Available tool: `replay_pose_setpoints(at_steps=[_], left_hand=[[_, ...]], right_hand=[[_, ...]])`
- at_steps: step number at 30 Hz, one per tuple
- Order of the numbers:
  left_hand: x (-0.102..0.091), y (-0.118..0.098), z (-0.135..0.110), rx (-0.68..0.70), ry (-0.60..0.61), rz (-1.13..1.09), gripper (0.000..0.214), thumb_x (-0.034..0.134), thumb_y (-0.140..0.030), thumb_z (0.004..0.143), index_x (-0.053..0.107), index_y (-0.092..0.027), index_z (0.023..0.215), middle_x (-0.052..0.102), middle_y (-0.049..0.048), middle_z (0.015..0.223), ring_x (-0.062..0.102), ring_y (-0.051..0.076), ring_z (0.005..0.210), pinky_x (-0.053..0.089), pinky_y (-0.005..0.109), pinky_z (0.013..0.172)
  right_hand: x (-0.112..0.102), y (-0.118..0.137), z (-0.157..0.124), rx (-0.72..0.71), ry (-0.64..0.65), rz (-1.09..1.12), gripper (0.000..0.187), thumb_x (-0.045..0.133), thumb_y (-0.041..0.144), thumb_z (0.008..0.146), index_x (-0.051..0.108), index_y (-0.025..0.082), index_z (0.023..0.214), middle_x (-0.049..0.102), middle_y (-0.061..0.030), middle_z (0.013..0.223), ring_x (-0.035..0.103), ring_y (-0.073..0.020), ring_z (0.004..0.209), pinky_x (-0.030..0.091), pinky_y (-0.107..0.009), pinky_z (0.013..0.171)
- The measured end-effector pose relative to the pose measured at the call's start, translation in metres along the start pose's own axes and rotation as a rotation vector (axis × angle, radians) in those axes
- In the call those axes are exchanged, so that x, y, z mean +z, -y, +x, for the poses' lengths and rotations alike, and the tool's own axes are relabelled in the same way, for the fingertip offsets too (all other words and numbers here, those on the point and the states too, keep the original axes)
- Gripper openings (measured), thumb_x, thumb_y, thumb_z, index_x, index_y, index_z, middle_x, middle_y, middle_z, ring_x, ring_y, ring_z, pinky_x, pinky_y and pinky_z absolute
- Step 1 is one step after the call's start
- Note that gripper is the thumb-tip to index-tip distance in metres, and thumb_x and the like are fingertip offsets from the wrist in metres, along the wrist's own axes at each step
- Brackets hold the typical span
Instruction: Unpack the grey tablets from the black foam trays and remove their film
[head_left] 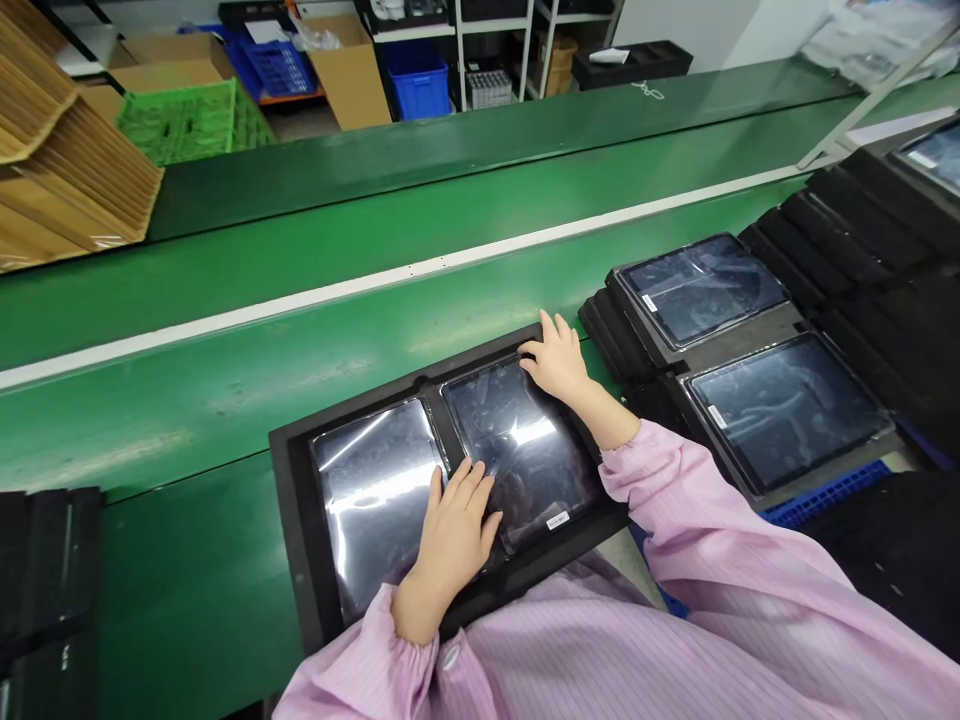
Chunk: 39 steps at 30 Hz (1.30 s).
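Observation:
A black foam tray (289,520) lies on the green bench in front of me with two glossy dark tablets in plastic film side by side. My left hand (455,530) rests flat, fingers stretched, on the near left corner of the right tablet (525,450), beside the left tablet (371,495). My right hand (555,358) lies on the far right corner of the same tablet, its fingers spread over the tablet's edge and the tray's rim. Both hands hold nothing. Pink sleeves cover both arms.
To the right stands a stack of black trays (780,330) with two more wrapped tablets, on a blue crate (825,495). More black trays (45,590) sit at the near left. A green conveyor belt (375,230) runs behind. Cardboard stacks (60,170) and a green crate (187,120) lie beyond.

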<state>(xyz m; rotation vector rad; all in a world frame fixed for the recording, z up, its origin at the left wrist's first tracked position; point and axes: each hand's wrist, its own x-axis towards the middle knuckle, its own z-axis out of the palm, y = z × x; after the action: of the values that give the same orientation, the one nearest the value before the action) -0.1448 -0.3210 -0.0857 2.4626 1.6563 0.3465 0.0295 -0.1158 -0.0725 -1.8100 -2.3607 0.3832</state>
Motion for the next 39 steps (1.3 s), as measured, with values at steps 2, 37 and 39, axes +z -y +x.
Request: replay_pose_setpoints(at_steps=[2,37,39], left_hand=[[0.001,0.000,0.000,-0.010,0.000,-0.011,0.033,0.051,-0.023,0.085,0.059,-0.010,0.114,0.063,0.0190,0.120,0.054,0.036,0.118,0.039,0.064,0.098],[0.005,0.039,0.037,-0.241,-0.019,-0.372,0.072,0.032,-0.011,0.085,-0.007,-0.013,0.146,0.062,0.0157,0.123,0.028,0.026,0.139,0.014,0.067,0.109],[0.000,0.043,0.048,-0.257,0.046,-0.281,0.067,0.030,-0.006,0.079,0.018,-0.014,0.145,0.064,0.0124,0.122,0.034,0.027,0.136,0.011,0.066,0.110]], right_hand=[[0.000,-0.004,0.004,0.038,0.059,0.105,0.021,0.065,0.022,0.080,0.071,0.027,0.100,0.030,-0.0068,0.150,0.021,-0.0356,0.137,0.027,-0.055,0.106],[-0.032,-0.052,-0.155,-0.783,0.393,0.279,0.065,0.039,-0.005,0.080,0.044,0.027,0.136,0.045,-0.0046,0.143,0.049,-0.0142,0.126,0.045,-0.033,0.101],[-0.037,-0.049,-0.146,-0.771,0.390,0.196,0.059,0.045,-0.002,0.082,0.051,0.030,0.131,0.033,-0.0031,0.151,0.038,-0.0199,0.134,0.043,-0.038,0.103]])
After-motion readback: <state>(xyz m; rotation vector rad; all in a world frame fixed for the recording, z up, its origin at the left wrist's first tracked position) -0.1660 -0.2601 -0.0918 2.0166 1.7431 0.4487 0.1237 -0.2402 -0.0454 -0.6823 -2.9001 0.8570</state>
